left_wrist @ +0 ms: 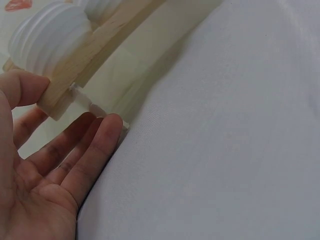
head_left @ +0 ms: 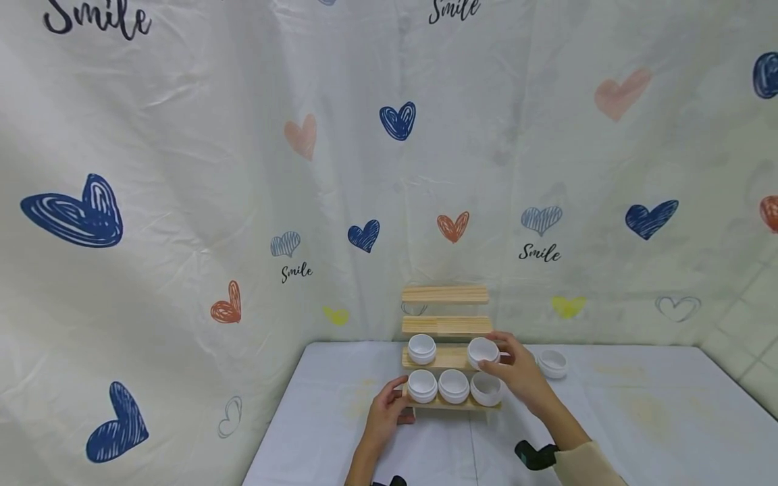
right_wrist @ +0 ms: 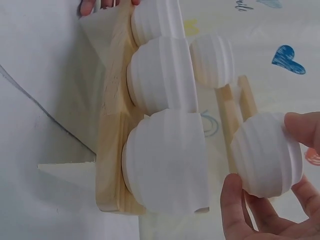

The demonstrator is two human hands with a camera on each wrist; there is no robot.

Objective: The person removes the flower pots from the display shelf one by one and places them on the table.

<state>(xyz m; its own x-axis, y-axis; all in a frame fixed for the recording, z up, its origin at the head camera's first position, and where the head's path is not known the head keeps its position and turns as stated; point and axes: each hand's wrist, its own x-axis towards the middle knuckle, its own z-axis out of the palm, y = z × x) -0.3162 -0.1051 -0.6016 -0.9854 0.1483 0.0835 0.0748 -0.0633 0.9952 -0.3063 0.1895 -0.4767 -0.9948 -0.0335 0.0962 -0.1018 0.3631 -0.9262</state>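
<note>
A tiered wooden stand holds small white ribbed bowls. My left hand grips the left end of its lowest board, thumb above and fingers at and below the edge. In my right hand, a white bowl is held between thumb and fingers at the right end of the second board. Another bowl sits at that board's left end. Along the lowest board stand three bowls in a row: left, middle and right.
One more white bowl stands on the white-covered table, right of the stand. The two upper boards carry nothing. Behind the table hangs a pale curtain printed with hearts and lettering.
</note>
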